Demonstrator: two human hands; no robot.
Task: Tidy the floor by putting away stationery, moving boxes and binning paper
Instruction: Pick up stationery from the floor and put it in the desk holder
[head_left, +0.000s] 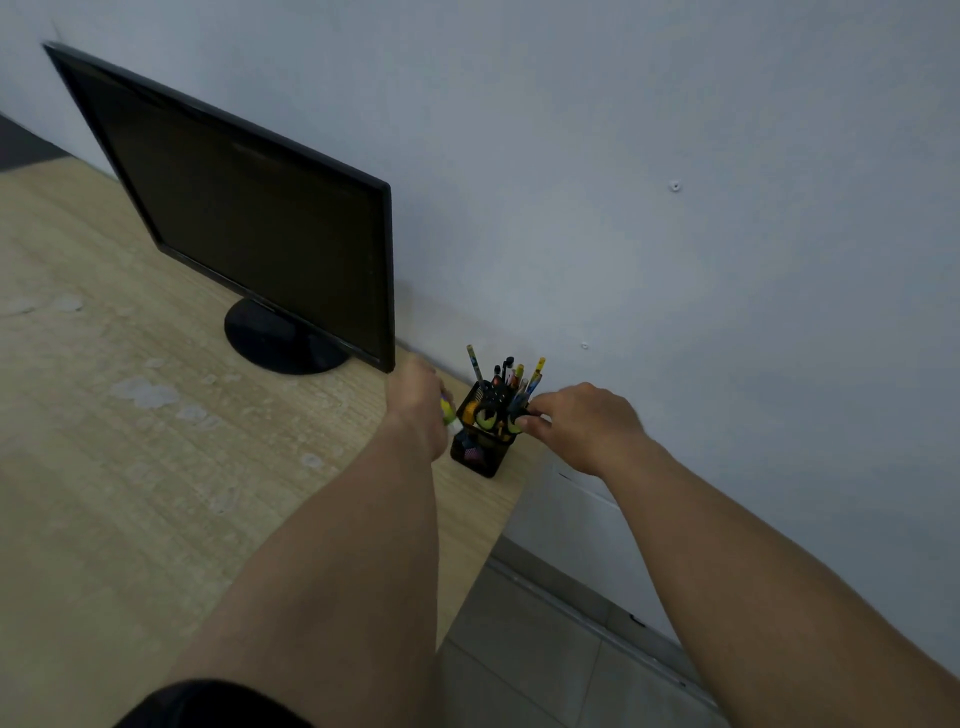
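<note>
A black mesh pen holder (480, 454) stands on the right end of the wooden desk (156, 467), close to the wall. Several pens and pencils (511, 374) stick up out of it, and scissors with yellow-green handles (488, 415) sit in its front. My left hand (421, 402) is just left of the holder and grips a small item with a yellow and white body (449, 415), mostly hidden by the hand. My right hand (582, 423) reaches from the right and pinches a dark item at the holder's right rim.
A black monitor (244, 218) on a round base (283, 338) stands on the desk left of the holder, its corner near my left hand. The desk's right edge is just past the holder. Grey tiled floor (519, 649) and a white wall (675, 208) lie beyond.
</note>
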